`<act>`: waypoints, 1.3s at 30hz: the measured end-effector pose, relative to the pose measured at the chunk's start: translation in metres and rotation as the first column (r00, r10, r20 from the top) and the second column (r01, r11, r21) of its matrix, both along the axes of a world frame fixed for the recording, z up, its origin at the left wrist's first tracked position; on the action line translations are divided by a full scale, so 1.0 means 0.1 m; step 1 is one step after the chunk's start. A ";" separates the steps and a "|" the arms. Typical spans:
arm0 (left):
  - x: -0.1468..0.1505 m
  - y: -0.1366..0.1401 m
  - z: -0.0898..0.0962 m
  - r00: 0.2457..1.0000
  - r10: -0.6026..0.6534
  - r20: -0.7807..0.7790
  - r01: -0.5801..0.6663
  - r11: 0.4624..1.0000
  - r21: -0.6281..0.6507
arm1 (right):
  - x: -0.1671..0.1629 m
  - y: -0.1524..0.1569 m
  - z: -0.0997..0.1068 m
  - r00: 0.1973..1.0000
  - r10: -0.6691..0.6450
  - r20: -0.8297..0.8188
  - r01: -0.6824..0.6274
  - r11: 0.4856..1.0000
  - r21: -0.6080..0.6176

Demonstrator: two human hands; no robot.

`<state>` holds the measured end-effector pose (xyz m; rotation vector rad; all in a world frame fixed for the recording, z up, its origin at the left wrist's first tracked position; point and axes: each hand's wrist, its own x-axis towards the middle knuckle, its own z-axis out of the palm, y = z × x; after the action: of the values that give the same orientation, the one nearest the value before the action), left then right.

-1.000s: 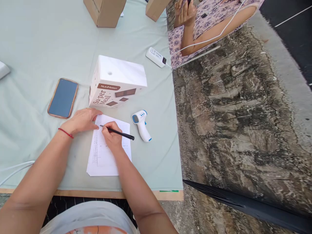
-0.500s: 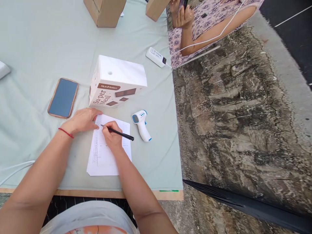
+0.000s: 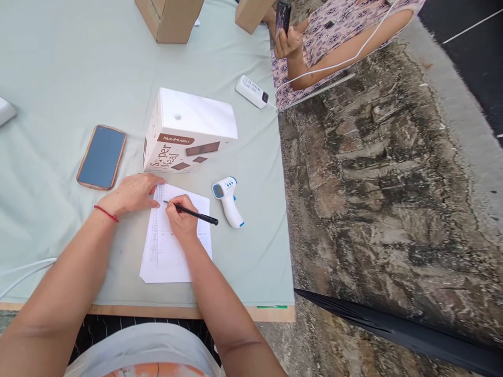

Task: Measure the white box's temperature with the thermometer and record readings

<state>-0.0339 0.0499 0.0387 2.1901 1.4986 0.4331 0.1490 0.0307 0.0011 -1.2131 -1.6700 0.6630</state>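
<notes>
1. Black pen (image 3: 200,217): held slantwise over the paper sheets, its tip at the upper left part of the writing; contact with the surface cannot be told.
2. Paper sheets (image 3: 168,269): a loose stack, printed and written upon, lying by the near edge of the table (image 3: 257,272), toward its near right corner.
3. Right hand (image 3: 183,219): fingers closed about the pen in a writing grip, the hand over the sheets.
4. Left hand (image 3: 131,192): holds nothing; thumb and fingers stand apart at the upper left margin of the sheets. A red bracelet (image 3: 105,213) circles the wrist.
5. White thermometer (image 3: 231,209): between the sheets and the table's right edge.
6. "NutriMotion" box (image 3: 198,115): upright, just beyond the sheets.
7. Phone (image 3: 101,157): face up, left of the box.
8. White device (image 3: 250,90): near the right edge, a cable attached.
9. Cardboard boxes (image 3: 176,23): two, toward the far edge.
10. Co-worker's hand (image 3: 290,43): past the right edge, gripping a dark phone (image 3: 282,15).
</notes>
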 end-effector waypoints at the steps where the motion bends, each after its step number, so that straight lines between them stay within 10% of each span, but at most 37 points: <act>1: 0.00 0.00 0.00 1.000 0.000 0.000 0.000 1.000 0.002 | 0.00 0.00 0.00 1.000 0.007 -0.001 -0.007 1.000 -0.002; 10: 0.00 -0.02 0.03 1.000 0.000 -0.012 0.000 1.000 0.009 | 0.06 0.01 0.02 0.999 0.019 0.042 -0.024 0.992 0.122; 15: 0.00 -0.02 0.04 1.000 -0.012 0.001 0.012 1.000 0.016 | 0.34 0.06 0.22 0.926 0.108 0.362 -0.241 0.907 0.346; 24: -0.01 -0.05 0.09 1.000 -0.007 -0.014 0.008 1.000 0.012 | 0.75 0.13 0.29 0.652 0.131 0.747 -0.367 0.917 0.160; 33: -0.02 -0.04 0.07 0.997 -0.011 0.073 0.008 0.999 0.044 | 0.92 0.26 0.22 0.794 -0.034 0.606 -0.187 0.936 0.297; 39: -0.03 -0.04 0.07 0.984 0.032 0.174 -0.033 0.999 0.000 | 0.86 0.24 0.19 0.759 0.058 0.649 -0.288 0.923 0.254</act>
<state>-0.0364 0.0459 0.0461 2.0741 1.4413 0.6206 0.2347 0.0543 0.0203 -1.0865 -2.3716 0.0289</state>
